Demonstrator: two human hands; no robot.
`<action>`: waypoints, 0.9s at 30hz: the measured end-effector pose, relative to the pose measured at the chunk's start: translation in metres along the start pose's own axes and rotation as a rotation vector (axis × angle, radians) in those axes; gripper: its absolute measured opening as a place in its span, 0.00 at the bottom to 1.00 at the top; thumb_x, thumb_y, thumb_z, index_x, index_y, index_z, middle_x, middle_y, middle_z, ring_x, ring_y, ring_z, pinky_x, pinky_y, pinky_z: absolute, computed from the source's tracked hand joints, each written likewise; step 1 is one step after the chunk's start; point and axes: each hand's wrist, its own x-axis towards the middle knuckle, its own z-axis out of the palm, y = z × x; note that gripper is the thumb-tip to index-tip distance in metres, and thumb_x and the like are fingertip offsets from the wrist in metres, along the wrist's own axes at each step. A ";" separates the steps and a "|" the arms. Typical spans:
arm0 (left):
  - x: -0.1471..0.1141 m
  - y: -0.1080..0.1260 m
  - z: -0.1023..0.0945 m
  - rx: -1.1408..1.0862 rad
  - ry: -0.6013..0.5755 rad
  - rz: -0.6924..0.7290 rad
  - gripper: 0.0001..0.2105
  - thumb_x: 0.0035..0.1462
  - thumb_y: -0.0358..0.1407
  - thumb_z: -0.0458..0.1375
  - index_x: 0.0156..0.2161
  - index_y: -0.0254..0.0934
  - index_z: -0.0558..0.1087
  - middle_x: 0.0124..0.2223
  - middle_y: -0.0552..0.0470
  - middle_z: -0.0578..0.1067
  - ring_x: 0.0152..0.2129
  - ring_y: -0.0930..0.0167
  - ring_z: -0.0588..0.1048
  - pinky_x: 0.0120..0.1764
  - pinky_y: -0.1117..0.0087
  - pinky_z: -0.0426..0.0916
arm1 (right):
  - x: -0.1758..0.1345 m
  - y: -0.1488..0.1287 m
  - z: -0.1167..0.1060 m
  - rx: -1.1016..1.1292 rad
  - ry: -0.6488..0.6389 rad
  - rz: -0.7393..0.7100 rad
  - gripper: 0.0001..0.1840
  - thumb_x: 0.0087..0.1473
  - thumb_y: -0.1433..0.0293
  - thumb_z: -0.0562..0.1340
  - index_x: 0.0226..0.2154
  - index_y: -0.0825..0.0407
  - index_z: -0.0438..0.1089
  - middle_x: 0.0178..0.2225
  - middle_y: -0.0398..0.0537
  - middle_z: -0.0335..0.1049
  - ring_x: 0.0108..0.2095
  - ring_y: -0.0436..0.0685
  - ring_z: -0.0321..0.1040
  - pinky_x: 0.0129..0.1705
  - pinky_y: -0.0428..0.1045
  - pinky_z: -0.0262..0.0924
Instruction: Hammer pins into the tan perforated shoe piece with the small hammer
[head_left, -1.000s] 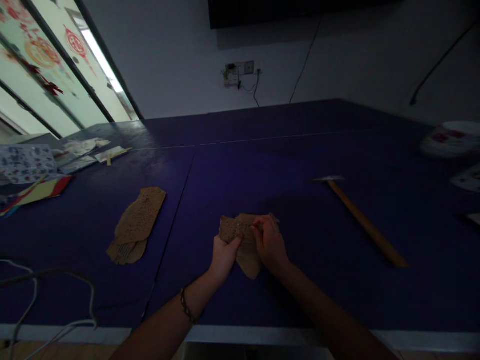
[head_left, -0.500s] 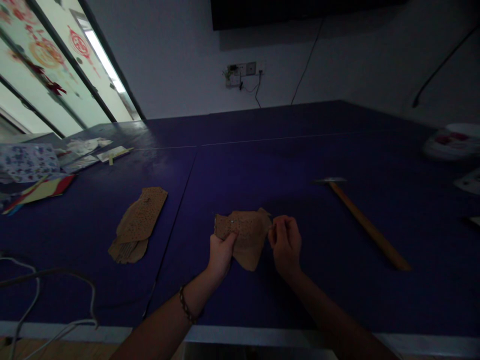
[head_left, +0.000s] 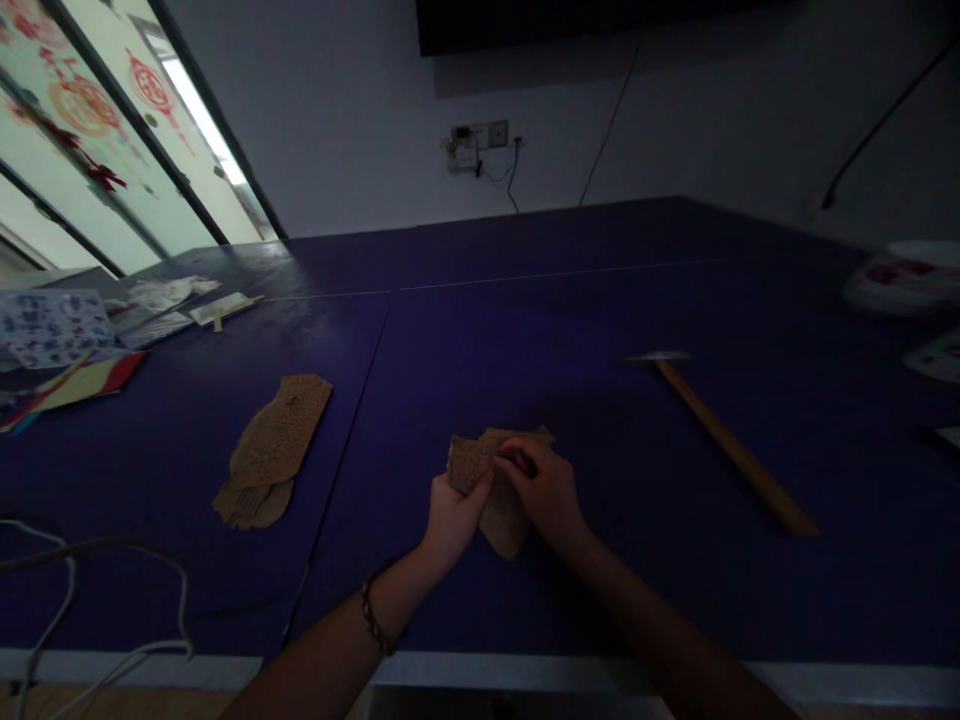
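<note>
My left hand (head_left: 454,515) grips a brown, cardboard-like piece (head_left: 504,520) by its left part, thumb on top. Small dots or holes mark the surface near the thumb, and the lower end tapers downward. Above the middle of that piece, my right hand (head_left: 547,495) is pinched closed, its fingertips close to the left thumb. Whatever those fingertips hold, if anything, is too small and dark to tell. Farther left lie similar dotted brown pieces (head_left: 281,440), stacked one over another. A hammer (head_left: 731,445) with a wooden handle rests to the right of my hands.
The purple-blue tabletop (head_left: 450,340) has a seam left of my hands. Papers and a patterned bag (head_left: 56,325) lie at the far left. Cables (head_left: 127,545) loop over the near-left edge. A blurred white container (head_left: 907,278) stands at the far right.
My right hand has moved left, from beside the brown piece's right edge to over its middle. My left hand and the piece have shifted slightly right and down.
</note>
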 end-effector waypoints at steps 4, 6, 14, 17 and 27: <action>0.000 -0.001 -0.001 0.055 -0.012 0.008 0.07 0.41 0.33 0.59 0.28 0.32 0.74 0.28 0.49 0.77 0.26 0.68 0.74 0.31 0.71 0.67 | 0.000 0.003 0.001 -0.027 -0.016 0.021 0.02 0.45 0.69 0.59 0.24 0.50 0.65 0.18 0.39 0.60 0.20 0.51 0.58 0.25 0.47 0.52; -0.001 -0.002 -0.002 0.076 -0.021 0.019 0.07 0.42 0.34 0.59 0.28 0.32 0.74 0.28 0.49 0.77 0.26 0.68 0.74 0.31 0.71 0.67 | 0.001 0.004 0.002 -0.042 -0.037 0.037 0.03 0.46 0.69 0.57 0.24 0.50 0.64 0.17 0.38 0.59 0.19 0.50 0.57 0.24 0.46 0.51; 0.003 -0.008 -0.001 0.097 0.059 0.046 0.07 0.42 0.34 0.58 0.26 0.31 0.73 0.25 0.50 0.76 0.22 0.70 0.73 0.27 0.73 0.67 | -0.005 0.005 0.008 -0.171 -0.004 -0.145 0.05 0.51 0.69 0.50 0.28 0.51 0.60 0.27 0.49 0.68 0.27 0.55 0.66 0.29 0.49 0.58; 0.004 -0.007 -0.001 0.049 0.076 0.014 0.07 0.41 0.34 0.58 0.26 0.31 0.73 0.26 0.50 0.76 0.22 0.70 0.73 0.27 0.73 0.67 | -0.005 0.005 0.008 -0.192 0.015 -0.188 0.07 0.53 0.69 0.49 0.29 0.51 0.60 0.28 0.51 0.69 0.29 0.56 0.68 0.30 0.50 0.60; 0.003 -0.005 0.000 -0.024 0.033 -0.005 0.07 0.39 0.34 0.60 0.27 0.31 0.74 0.27 0.49 0.76 0.24 0.68 0.74 0.28 0.71 0.68 | -0.004 0.010 0.005 -0.221 -0.044 -0.244 0.07 0.53 0.69 0.51 0.29 0.51 0.63 0.28 0.49 0.71 0.30 0.55 0.69 0.32 0.48 0.61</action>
